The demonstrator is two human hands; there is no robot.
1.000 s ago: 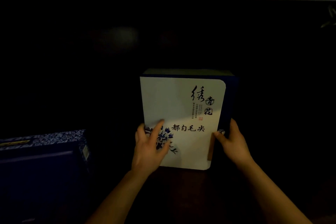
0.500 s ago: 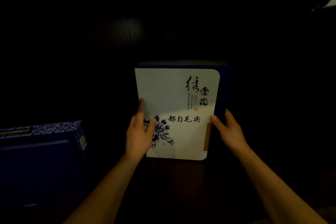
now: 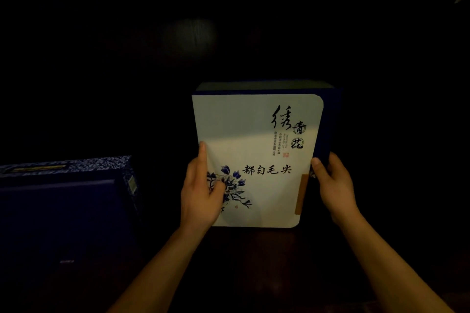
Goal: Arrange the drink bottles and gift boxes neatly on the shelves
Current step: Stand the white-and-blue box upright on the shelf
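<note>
White gift box [image 3: 256, 157] stands upright on a dark wood shelf [image 3: 254, 256], centre of view, front face toward the camera. Rectangular, matte paper-like front, rounded corners on its right side; navy blue body shows along the top edge and right flank. Print on the front: black brush calligraphy upper right, a row of four black characters across the middle, blue-and-white flower sprig lower left. Narrow tan strip near the lower right edge.

Left hand [image 3: 201, 193] clasps the box's left edge: thumb lies across the flower print, index finger points up along the edge, remaining fingers hidden behind the side. Right hand [image 3: 333, 185] clasps the right edge: thumb tip on the white front, other fingers curled round the blue flank. Both hands closed on the box, bare forearms coming up from the bottom of the frame.

Second gift box [image 3: 66, 211] sits at lower left, apart from the white one with a dark gap between them. Navy, smooth front, blue-and-white patterned top with a gold strip, small label on its right side.

Count: two boxes, two hands. Background is a dark panel with one faint light reflection showing wood grain. Lighting too dim to tell more.
</note>
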